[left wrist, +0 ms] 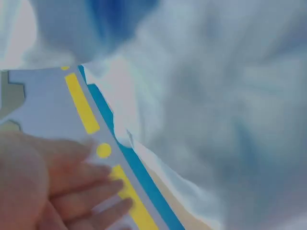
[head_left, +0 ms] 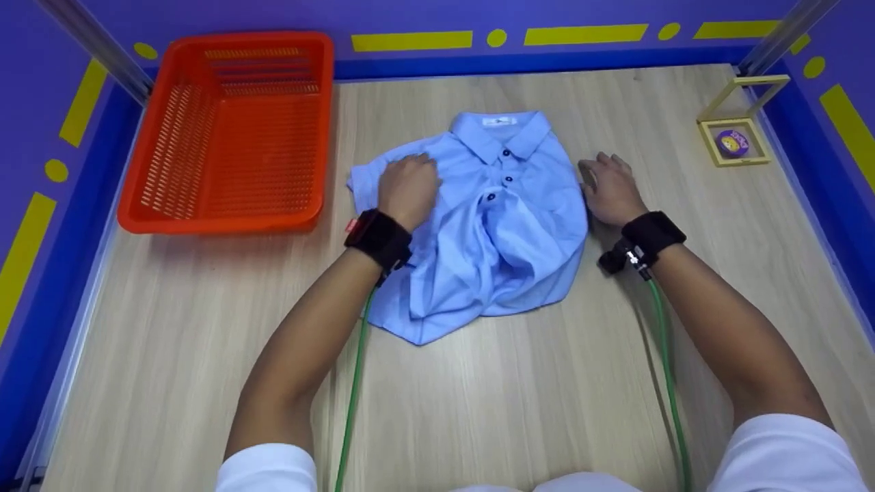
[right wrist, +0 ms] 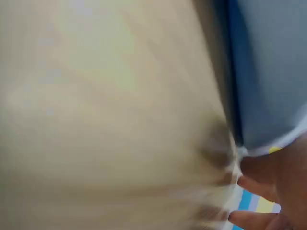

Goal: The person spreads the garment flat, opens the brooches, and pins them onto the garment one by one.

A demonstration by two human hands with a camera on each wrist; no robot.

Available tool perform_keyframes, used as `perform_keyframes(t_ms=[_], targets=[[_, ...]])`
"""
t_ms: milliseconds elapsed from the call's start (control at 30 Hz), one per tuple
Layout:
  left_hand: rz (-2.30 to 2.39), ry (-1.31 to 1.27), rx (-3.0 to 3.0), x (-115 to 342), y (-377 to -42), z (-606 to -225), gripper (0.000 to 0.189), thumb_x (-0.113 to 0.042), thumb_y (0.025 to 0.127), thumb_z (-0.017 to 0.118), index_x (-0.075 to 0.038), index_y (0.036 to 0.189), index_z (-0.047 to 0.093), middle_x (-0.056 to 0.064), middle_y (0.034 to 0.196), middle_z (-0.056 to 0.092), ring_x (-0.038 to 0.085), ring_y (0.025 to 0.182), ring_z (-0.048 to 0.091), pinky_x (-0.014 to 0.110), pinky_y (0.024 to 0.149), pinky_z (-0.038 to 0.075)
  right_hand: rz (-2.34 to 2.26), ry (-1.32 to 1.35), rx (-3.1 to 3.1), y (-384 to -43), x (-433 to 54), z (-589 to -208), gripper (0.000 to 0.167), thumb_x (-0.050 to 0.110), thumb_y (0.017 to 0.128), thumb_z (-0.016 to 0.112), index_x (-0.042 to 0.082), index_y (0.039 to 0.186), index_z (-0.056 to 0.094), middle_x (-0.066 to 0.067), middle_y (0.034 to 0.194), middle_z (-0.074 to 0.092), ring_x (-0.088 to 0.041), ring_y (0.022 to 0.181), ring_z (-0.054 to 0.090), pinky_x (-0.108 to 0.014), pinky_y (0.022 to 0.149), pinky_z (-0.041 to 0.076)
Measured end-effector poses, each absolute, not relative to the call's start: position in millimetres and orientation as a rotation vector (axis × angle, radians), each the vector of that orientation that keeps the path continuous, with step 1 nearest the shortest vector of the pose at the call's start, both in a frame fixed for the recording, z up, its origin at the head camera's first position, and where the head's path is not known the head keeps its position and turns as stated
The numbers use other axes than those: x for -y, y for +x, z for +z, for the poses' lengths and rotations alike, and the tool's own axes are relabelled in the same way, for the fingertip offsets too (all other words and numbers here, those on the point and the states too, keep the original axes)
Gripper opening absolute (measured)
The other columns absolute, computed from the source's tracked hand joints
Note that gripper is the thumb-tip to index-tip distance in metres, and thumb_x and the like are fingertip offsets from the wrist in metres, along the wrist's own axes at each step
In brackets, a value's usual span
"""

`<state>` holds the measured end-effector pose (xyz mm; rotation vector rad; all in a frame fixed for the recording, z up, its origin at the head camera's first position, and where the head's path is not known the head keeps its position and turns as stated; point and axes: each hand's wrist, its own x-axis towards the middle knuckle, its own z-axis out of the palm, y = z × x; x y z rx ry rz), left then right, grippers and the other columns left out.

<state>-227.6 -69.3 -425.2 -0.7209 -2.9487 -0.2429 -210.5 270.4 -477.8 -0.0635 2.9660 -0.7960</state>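
Note:
A light blue short-sleeved shirt [head_left: 472, 273] lies on the table with its collar at the far end. Dark buttons run down its placket, and its lower half is bunched into folds. My left hand [head_left: 410, 188] is over the sleeve at the left; in the left wrist view its loosely bent fingers [left wrist: 91, 196] appear beside the pale cloth. Just off the shirt's right edge is my right hand [head_left: 610, 188], thumb toward the cloth. The right wrist view has its fingers [right wrist: 256, 220] spread close to the wooden surface, with blue fabric beside them and nothing held.
An orange plastic basket [head_left: 314, 171] stands at the back left. At the back right, a small yellow hinged frame [head_left: 742, 162] holds a round purple item [head_left: 733, 143]. Purple walls [head_left: 410, 17] bound the wooden table [head_left: 478, 396]. Green cables [head_left: 352, 396] trail from both wrist straps.

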Motion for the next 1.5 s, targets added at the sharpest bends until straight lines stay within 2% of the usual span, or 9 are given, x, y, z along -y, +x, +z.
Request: perform_keyframes(t_ms=[100,300,433,567,767,967,1200,1367,1500], targets=[[-0.231,-0.873,2.946,48,-238,-430,0.029,-0.022,0.094,0.069,0.003,0.106,0.072,0.017,0.116,0.069,0.035,0.105,0.065,0.047,0.089,0.052,-0.790,-0.092,-2.923,-211,-271,-479,0.047,0.008,0.097,0.056,-0.010,0.140,0.049,-0.038,0.149,0.035,-0.051,0.146,0.019,-0.051,0.121,0.009],[-0.031,-0.977,3.155,22,-250,-448,0.040,-0.008,0.107,0.036,-0.006,0.140,0.058,0.022,0.140,0.054,0.038,0.124,0.054,0.049,0.097,0.048,-0.879,-0.162,-2.855,-216,-256,-475,0.045,0.014,0.099,0.053,-0.013,0.135,0.054,-0.039,0.151,0.032,-0.050,0.146,0.019,-0.053,0.120,0.012],[-0.058,-0.964,3.296,22,-255,-445,0.047,-0.006,0.108,0.032,-0.016,0.152,0.047,0.024,0.153,0.041,0.041,0.135,0.044,0.052,0.098,0.048,-1.128,-0.184,-2.762,-218,-240,-468,0.041,0.015,0.100,0.054,-0.010,0.132,0.060,-0.031,0.143,0.048,-0.043,0.138,0.039,-0.049,0.114,0.030],[-0.072,-0.965,3.358,22,-257,-442,0.049,-0.005,0.109,0.029,-0.018,0.155,0.040,0.024,0.159,0.031,0.043,0.143,0.033,0.052,0.103,0.046,-1.464,-0.123,-2.546,-217,-222,-462,0.042,0.016,0.101,0.055,0.000,0.139,0.056,-0.022,0.130,0.061,-0.029,0.118,0.059,-0.035,0.097,0.048],[-0.080,-0.958,3.336,20,-258,-443,0.049,-0.006,0.109,0.029,-0.018,0.154,0.044,0.025,0.156,0.035,0.043,0.140,0.038,0.050,0.100,0.049,-1.685,0.073,-2.315,-218,-203,-461,0.048,0.012,0.101,0.056,0.000,0.145,0.041,-0.022,0.116,0.065,-0.019,0.093,0.068,-0.027,0.073,0.057],[-0.076,-0.980,3.376,22,-262,-444,0.049,-0.006,0.108,0.035,-0.020,0.156,0.040,0.023,0.160,0.030,0.042,0.144,0.031,0.048,0.107,0.043,-1.732,0.172,-2.361,-218,-212,-462,0.040,0.000,0.097,0.059,-0.006,0.135,0.052,-0.010,0.097,0.070,-0.011,0.083,0.069,-0.023,0.071,0.056],[-0.107,-0.964,3.458,29,-267,-442,0.057,-0.008,0.106,0.045,-0.021,0.159,0.031,0.022,0.163,0.020,0.041,0.149,0.020,0.048,0.112,0.037,-1.578,0.306,-2.520,-209,-252,-454,0.041,0.007,0.097,0.064,-0.005,0.136,0.058,-0.008,0.101,0.067,-0.006,0.083,0.063,-0.019,0.070,0.053],[-0.099,-0.955,3.444,33,-268,-440,0.060,-0.010,0.103,0.051,-0.021,0.159,0.031,0.022,0.163,0.021,0.042,0.149,0.020,0.046,0.110,0.039,-1.625,0.433,-2.535,-204,-286,-446,0.043,0.011,0.096,0.069,-0.003,0.135,0.058,0.001,0.096,0.067,-0.006,0.079,0.066,-0.023,0.070,0.057],[-0.088,-0.980,3.419,32,-268,-442,0.061,-0.009,0.102,0.053,-0.021,0.158,0.032,0.022,0.162,0.024,0.041,0.147,0.025,0.044,0.109,0.041,-1.656,0.509,-2.537,-200,-306,-439,0.052,0.015,0.094,0.072,0.001,0.141,0.054,-0.001,0.104,0.061,-0.009,0.087,0.063,-0.020,0.072,0.054]])
